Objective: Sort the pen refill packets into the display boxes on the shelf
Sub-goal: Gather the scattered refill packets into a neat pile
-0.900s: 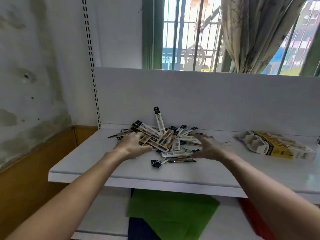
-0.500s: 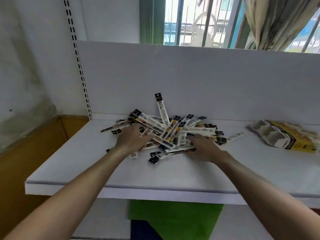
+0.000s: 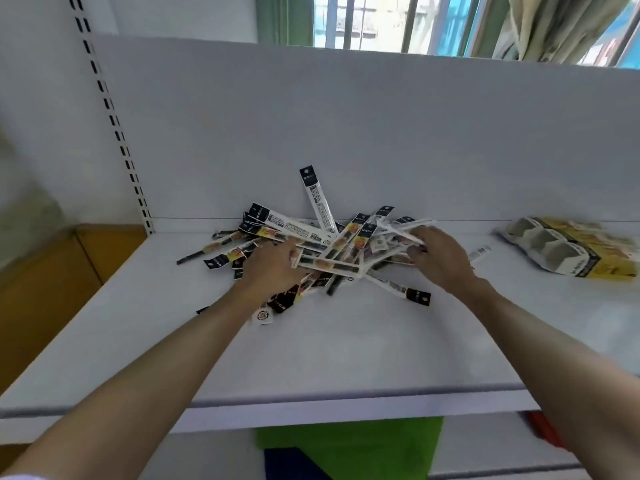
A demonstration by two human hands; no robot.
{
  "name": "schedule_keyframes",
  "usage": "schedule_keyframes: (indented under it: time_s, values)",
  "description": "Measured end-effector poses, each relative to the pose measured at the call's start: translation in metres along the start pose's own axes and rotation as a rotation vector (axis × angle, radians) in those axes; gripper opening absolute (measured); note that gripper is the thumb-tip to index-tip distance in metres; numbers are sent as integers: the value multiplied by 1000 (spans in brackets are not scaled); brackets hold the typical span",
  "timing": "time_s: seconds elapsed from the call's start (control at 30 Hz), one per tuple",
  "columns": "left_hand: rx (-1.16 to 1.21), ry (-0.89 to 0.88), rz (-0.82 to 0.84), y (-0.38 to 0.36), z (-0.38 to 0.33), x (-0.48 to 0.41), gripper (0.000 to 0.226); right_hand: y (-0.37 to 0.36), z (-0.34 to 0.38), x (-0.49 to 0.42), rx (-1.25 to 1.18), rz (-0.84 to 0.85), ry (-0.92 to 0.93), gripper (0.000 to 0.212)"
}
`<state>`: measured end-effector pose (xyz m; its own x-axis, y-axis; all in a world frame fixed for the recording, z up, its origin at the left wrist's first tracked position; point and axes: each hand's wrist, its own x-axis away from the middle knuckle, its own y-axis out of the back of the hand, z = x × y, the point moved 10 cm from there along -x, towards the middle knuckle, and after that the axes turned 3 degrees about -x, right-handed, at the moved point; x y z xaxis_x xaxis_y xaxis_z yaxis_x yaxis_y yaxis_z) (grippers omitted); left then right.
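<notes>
Two hands dig into packets (image 3: 332,244) heaped on the shelf (image 3: 346,358): right hand (image 3: 440,261) grip pinches some; left hand (image 3: 273,268) grip is buried, cannot tell. Raking could sweep strays off the edge.

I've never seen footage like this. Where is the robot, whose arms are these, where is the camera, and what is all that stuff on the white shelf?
There is no robot here: a person is working with bare hands. The one camera sits on their head, looking forward and down, so both arms reach in from the bottom of the picture. On the white shelf lies a jumbled pile of pen refill packets, long thin sleeves; one leans against the back panel. To the right lies a yellow display box with empty compartments. The left hand rests on the pile; whether it grips anything is unclear. The right hand has its fingers curled round a few packets. A window shows above.
</notes>
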<state>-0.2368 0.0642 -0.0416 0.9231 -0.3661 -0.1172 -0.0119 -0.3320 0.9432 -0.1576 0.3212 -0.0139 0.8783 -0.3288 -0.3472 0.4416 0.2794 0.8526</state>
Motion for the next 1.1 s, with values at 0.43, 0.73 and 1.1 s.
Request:
schedule_keyframes:
  time_s: [0.43, 0.73, 1.1]
  values:
    - [528, 215, 17, -7, 23, -35, 33, -56, 17, -22, -214, 225, -348, 49]
    - [1244, 439, 89, -43, 20, -53, 19, -91, 46, -42, -251, 156, -394, 73]
    - [1574, 576, 64, -65, -9, -87, 69, -76, 62, -46, -730, 89, -273, 51]
